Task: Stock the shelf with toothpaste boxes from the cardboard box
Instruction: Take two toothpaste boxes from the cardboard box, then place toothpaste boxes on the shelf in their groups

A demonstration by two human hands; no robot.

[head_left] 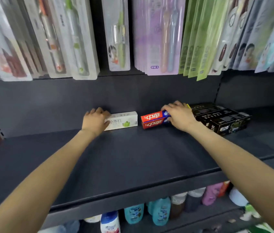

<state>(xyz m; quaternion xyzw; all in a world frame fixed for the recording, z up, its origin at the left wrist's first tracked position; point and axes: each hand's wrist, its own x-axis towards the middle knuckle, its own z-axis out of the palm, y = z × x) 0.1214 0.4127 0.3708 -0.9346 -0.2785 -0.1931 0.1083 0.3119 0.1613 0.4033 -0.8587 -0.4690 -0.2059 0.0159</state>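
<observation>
Both arms reach deep onto a dark grey shelf (133, 157), the hands well apart. The left hand (96, 120) is curled over the left end of a white toothpaste box (124, 121) with a green motif; that end of the box is hidden under the hand, and whether the thumb closes beneath it cannot be made out. The right hand (177, 114) grips the right end of a red toothpaste box (153, 120), fingers wrapped over the top so the box's blue end is mostly covered. Both boxes lie lengthwise near the shelf's back panel, with a gap between them. Just right of the red box, touching or nearly touching the right hand, sits a block of black toothpaste boxes (222, 120); their print is too dark to read.

Above hang toothbrush packs (156, 36), blurred and cut off at the top edge. On the lower shelf stand bottles (160, 211), partly hidden by the shelf lip and the forearms. The cardboard box is out of view.
</observation>
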